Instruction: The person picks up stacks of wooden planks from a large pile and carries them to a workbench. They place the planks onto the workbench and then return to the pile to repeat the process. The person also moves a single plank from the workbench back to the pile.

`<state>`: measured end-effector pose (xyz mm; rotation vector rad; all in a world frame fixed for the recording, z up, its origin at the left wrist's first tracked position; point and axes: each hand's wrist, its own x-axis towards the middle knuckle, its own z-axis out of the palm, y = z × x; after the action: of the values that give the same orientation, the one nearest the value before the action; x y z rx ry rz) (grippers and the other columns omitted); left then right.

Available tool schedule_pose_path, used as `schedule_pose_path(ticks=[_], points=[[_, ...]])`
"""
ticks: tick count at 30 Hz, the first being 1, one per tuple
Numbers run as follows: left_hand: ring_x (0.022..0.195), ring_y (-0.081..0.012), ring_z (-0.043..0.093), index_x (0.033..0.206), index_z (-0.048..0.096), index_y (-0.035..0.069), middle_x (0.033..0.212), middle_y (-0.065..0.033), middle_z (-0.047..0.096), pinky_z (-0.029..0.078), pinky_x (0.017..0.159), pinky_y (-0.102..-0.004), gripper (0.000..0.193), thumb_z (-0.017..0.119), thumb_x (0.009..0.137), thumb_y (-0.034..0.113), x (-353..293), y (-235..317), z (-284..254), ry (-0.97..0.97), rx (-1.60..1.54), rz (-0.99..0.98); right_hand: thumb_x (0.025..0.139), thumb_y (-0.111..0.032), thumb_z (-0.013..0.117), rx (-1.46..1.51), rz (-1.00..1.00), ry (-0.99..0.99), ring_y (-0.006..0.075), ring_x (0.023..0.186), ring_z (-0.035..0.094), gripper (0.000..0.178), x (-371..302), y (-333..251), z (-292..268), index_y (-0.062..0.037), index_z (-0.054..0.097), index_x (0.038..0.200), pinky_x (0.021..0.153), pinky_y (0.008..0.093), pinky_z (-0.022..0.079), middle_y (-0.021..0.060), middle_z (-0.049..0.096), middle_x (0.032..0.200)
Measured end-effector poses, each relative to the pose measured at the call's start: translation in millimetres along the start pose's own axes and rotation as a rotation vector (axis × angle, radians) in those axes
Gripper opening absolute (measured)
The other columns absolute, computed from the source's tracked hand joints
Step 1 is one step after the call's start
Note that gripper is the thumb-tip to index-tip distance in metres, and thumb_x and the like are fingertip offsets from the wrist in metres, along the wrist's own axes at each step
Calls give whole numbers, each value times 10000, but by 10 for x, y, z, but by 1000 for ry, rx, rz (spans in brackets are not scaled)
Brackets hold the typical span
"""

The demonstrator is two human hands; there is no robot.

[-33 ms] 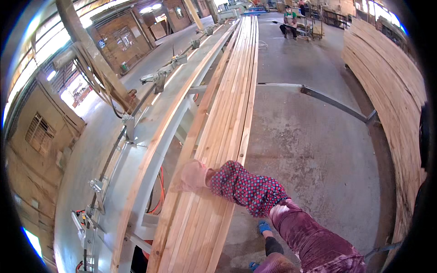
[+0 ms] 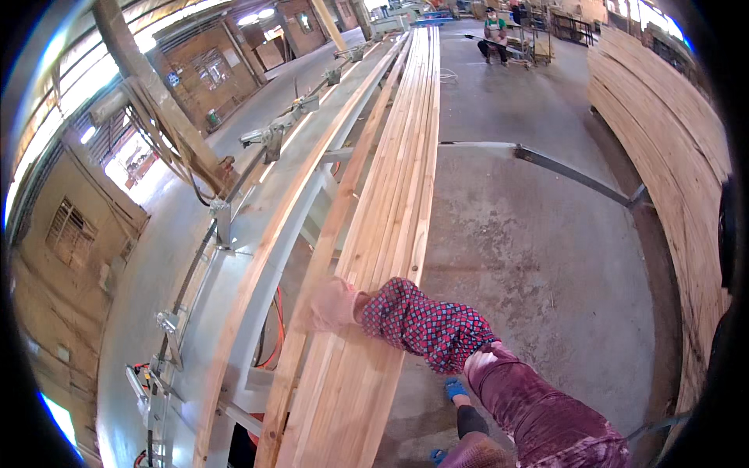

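My right hand (image 2: 337, 304), in a pale pink glove, reaches across a long bundle of narrow wooden strips (image 2: 382, 226). It rests at the bundle's left edge, over a separate strip (image 2: 308, 300) lying alongside. Motion blur smears the fingers, so their grip on that strip cannot be made out. A red-and-blue patterned sleeve cover (image 2: 425, 320) wraps the forearm below a maroon sleeve (image 2: 538, 398). My left hand is out of view.
Left of the strips runs a long grey machine bed (image 2: 191, 327) with clamps and another wooden strip (image 2: 257, 265). A tall timber stack (image 2: 663, 156) stands at right. A metal bar (image 2: 573, 178) crosses the floor. One person (image 2: 496, 35) sits far back.
The view shifts slightly. Near the lower edge, a narrow dark gap now shows between the separate strip and the bundle. My right hand stays in nearly the same place.
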<state>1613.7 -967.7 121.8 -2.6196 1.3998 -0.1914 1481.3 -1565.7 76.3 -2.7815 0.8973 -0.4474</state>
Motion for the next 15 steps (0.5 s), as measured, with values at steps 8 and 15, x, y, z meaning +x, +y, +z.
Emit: schedule_pose_path(ticks=[8,15], points=[[1355,-542,361,1466,422,78,1460,-256,444,253,1114,-687,1017,627,732,751,-115,-19,32,-7,-9,-43,882,-640,494,-47,-43,21,372,618,617,682,-656,-331,74,-47,707,622,649,481,507,162,622,602],[1355,-533,364,1443,440,64,1445,-253,455,239,1126,-683,1025,632,713,759,-197,-69,85,-8,-37,-80,840,-589,570,-56,-50,33,362,618,595,601,-1427,-967,-70,-53,686,594,619,502,488,136,608,577]])
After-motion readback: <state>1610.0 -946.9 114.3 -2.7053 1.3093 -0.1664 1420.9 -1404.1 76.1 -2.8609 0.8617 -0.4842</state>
